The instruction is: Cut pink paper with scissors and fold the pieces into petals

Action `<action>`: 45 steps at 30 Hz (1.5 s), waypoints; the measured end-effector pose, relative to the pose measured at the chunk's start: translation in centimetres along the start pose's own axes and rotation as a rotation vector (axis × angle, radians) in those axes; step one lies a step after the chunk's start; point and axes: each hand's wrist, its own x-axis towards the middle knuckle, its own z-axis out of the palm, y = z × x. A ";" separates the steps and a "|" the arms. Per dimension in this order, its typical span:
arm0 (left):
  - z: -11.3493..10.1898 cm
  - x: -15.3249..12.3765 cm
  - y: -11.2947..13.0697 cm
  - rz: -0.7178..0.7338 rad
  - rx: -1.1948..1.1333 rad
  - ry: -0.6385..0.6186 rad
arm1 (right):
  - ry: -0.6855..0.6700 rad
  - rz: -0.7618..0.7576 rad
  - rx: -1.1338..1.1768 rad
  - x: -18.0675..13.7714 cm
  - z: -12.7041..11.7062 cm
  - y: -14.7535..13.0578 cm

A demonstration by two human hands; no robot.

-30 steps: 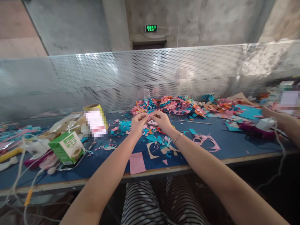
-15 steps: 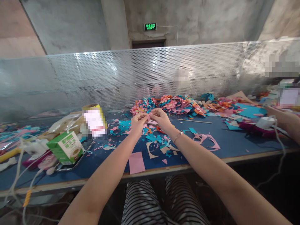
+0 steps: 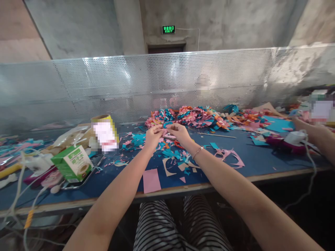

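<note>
Over the middle of the table my left hand (image 3: pixel 154 136) and my right hand (image 3: pixel 180 134) face each other with bent, pinching fingers. A small pink paper piece (image 3: pixel 164 132) shows between their fingertips; its shape is too small to make out. Just behind the hands lies a heap of pink, blue and orange paper flowers (image 3: pixel 191 116). Blue paper scraps (image 3: pixel 174 154) are scattered below my hands. Nearer me is a pink paper square (image 3: pixel 151 181) by the table edge, and a cream paper offcut (image 3: pixel 169 170) with a rounded cut-out lies to its right.
A green drink carton (image 3: pixel 72 164) stands on a tray at left, beside a yellow-edged roll (image 3: pixel 104 120) and white cables. A thin stick (image 3: pixel 217 135) and a pink offcut (image 3: pixel 231 157) lie right. Another person's arm (image 3: pixel 311 136) reaches in. A perforated metal screen (image 3: pixel 131 90) borders the back.
My fingertips have moved slightly apart, the left hand shifting a little left. The pink paper piece stays between them. The whole view has shifted slightly.
</note>
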 end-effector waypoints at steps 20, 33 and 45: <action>0.2 0.1 -0.7 -0.072 -0.164 -0.050 | 0.066 -0.016 0.061 0.0 -0.1 -0.4; -0.1 0.0 -0.7 -0.038 -0.142 -0.111 | -0.080 -0.072 -0.107 -0.1 -0.2 -0.8; -0.1 0.4 -0.5 0.007 -0.048 -0.158 | -0.073 -0.020 -0.080 -0.2 -0.6 -1.3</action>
